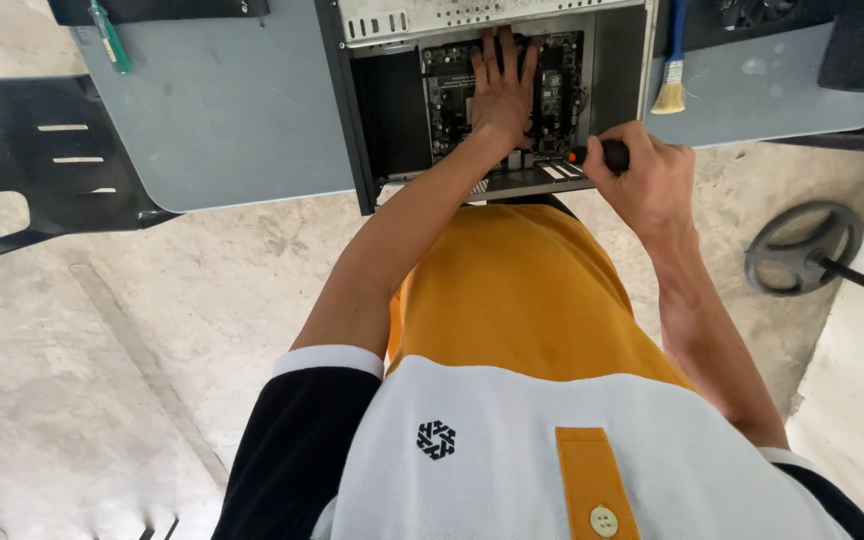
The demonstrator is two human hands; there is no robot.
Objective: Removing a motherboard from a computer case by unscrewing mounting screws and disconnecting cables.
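Fingers of the left hand (501, 92) lie spread flat on the circuit board (562, 95); the right hand (642, 178) is curled tight around a screwdriver (604, 155) at the case's near edge. Bare concrete floor (102, 350) lies below the grey table (222, 110), which carries the open computer case (362, 110), a paintbrush (671, 70) and a green tool (109, 38).

The left hand (502, 90) lay flat and open, palm down. Its 4 fingers (497, 50) were spread a little and pointed away from the body. The left arm reached forward and was almost straight, with the wrist in line with it. The right hand (642, 180) was curled tight into a fist with the knuckles up. The right arm was bent at the elbow, and its wrist turned in toward the left arm.
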